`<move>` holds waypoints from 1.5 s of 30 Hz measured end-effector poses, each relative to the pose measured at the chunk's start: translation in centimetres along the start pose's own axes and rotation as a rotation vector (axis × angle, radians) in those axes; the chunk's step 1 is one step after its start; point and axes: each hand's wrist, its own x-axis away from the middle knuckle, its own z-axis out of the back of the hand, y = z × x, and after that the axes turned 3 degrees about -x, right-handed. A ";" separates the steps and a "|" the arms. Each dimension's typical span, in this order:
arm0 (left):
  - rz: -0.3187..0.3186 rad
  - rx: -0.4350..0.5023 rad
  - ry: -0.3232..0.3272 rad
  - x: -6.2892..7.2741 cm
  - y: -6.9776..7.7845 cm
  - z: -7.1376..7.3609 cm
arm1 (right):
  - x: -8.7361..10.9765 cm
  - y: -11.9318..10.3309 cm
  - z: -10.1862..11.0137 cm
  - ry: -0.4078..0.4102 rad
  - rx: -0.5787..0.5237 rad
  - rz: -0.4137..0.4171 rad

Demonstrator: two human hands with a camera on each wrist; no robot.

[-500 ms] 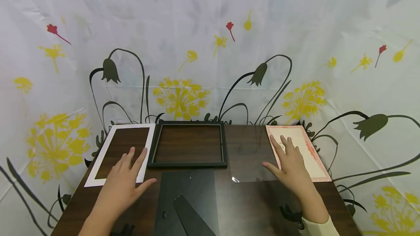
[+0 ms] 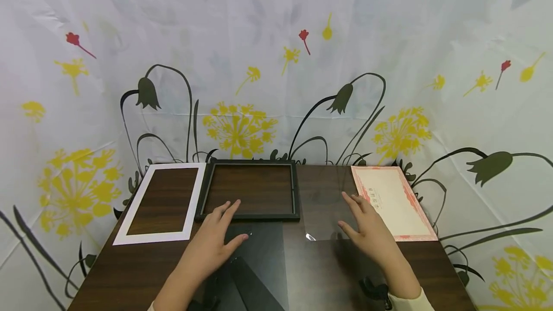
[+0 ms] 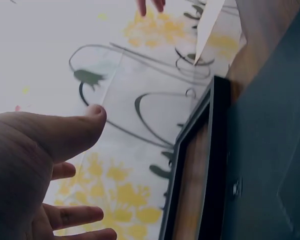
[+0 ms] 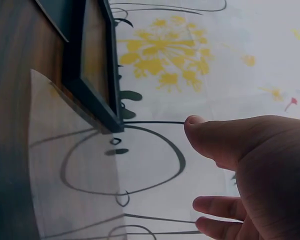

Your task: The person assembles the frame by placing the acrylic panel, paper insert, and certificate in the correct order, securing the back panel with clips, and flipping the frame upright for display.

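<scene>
My left hand [image 2: 209, 246] hovers with spread fingers over the near left corner of a black picture frame [image 2: 250, 216] and the dark backing board [image 2: 263, 248], which has a stand leg [image 2: 255, 284]. Over the near edge of a clear plastic sheet [image 2: 321, 205], my right hand [image 2: 369, 234] is held with its fingers extended. Neither hand holds anything. To the right lies a cream paper with a red patterned border [image 2: 399, 200], and at the left a white mat [image 2: 123, 234] with a rectangular opening. In the left wrist view the frame [image 3: 217, 110] stands beside the board [image 3: 265, 135].
Everything lies on a dark wood table [image 2: 129, 272]. Behind it hangs a white curtain [image 2: 268, 61] printed with flowers, right at the table's far edge. A dark strap [image 2: 373, 289] is worn at the right wrist.
My left hand has moved right, from over the white mat to the frame and backing board. The right hand has shifted slightly left, off the cream paper. The flat pieces stay put.
</scene>
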 end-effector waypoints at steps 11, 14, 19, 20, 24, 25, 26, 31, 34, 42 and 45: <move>-0.089 0.053 0.039 -2.7 4.1 -1.4 | 0.1 -0.8 -1.9 -0.015 -0.032 0.038; -0.101 0.061 0.024 -2.9 5.1 -1.7 | 0.1 -1.1 -2.6 -0.016 -0.033 0.053; -0.085 0.049 -0.036 -3.3 6.1 -2.7 | -0.1 -1.5 -3.3 -0.024 -0.025 0.059; -0.087 0.040 -0.048 -3.4 6.3 -3.0 | -0.1 -1.5 -3.4 -0.027 -0.023 0.056; -0.105 -0.007 -0.094 -3.5 6.8 -4.3 | -0.1 -1.7 -4.0 -0.039 -0.023 0.044; -0.110 -0.020 -0.104 -3.4 6.9 -4.7 | -0.1 -1.8 -4.2 -0.040 -0.029 0.046; -0.114 -0.036 -0.114 -3.4 7.0 -5.1 | 0.0 -1.9 -4.5 -0.041 -0.031 0.051; -0.140 -0.087 -0.155 -3.1 7.8 -7.0 | 0.4 -2.2 -5.6 -0.061 -0.051 0.072; -0.156 -0.091 -0.158 -3.2 8.2 -7.9 | 0.7 -2.3 -6.2 -0.088 -0.041 0.072; -0.198 -0.104 -0.145 -4.4 9.2 -8.9 | 0.5 -2.1 -6.9 -0.093 -0.038 0.069; -0.206 -0.126 -0.161 -4.6 9.4 -9.5 | 0.5 -2.0 -7.3 -0.107 -0.048 0.063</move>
